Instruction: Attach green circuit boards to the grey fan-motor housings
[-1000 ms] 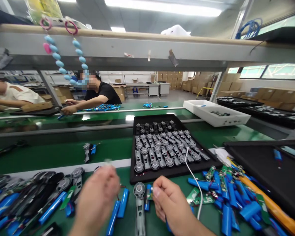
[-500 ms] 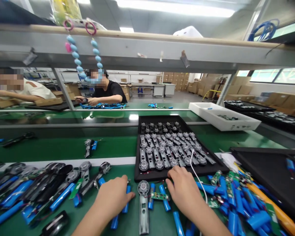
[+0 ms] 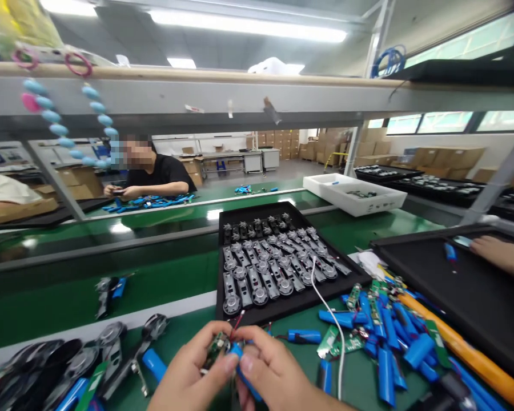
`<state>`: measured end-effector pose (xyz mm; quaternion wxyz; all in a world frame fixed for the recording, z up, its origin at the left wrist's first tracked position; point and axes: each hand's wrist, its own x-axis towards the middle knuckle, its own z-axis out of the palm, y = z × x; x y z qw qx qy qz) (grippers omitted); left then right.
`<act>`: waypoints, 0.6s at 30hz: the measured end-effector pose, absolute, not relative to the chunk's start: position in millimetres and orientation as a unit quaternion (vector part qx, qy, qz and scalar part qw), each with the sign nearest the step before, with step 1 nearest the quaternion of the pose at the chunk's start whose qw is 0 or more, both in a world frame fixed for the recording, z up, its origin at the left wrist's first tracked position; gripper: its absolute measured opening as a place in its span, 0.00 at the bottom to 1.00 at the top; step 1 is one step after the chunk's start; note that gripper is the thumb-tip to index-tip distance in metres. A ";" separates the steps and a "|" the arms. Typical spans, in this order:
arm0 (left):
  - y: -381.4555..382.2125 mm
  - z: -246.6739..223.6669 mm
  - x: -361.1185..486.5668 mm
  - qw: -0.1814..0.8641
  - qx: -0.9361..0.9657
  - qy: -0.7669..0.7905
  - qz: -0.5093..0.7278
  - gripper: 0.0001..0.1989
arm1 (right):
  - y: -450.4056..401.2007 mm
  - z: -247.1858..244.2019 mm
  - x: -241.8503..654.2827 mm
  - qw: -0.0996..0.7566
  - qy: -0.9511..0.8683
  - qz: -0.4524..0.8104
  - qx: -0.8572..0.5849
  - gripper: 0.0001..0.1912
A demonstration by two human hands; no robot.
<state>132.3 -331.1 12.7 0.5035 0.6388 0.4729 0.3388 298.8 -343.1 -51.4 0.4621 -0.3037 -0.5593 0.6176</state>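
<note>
My two hands are close together at the bottom middle of the view. In my left hand (image 3: 192, 368) is a small green circuit board (image 3: 217, 347), pinched between thumb and fingers. My right hand (image 3: 278, 368) grips a blue cylindrical battery (image 3: 249, 383), whose top end lies between both thumbs. A thin red wire (image 3: 239, 321) sticks up above the fingertips. Some greyish part below the battery is mostly covered by my fingers. Just beyond my hands lies a black foam tray (image 3: 229, 311) with rows of grey handle-shaped housings (image 3: 261, 291).
Loose blue batteries (image 3: 385, 371) and circuit boards are heaped at right, crossed by a white cable (image 3: 340, 348). Dark housings (image 3: 111, 348) pile up at left. Another person's hand (image 3: 503, 254) rests at a second black tray (image 3: 475, 308). A white bin (image 3: 355, 200) stands behind.
My hands have come together and now hold the circuit board and battery. The view has swung right. Another person's hand has appeared at the right tray.
</note>
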 end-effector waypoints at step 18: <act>-335.8 -7.1 155.5 0.612 0.485 0.441 0.442 0.17 | -359.4 -12.0 323.9 0.426 -0.668 0.460 -0.401 0.12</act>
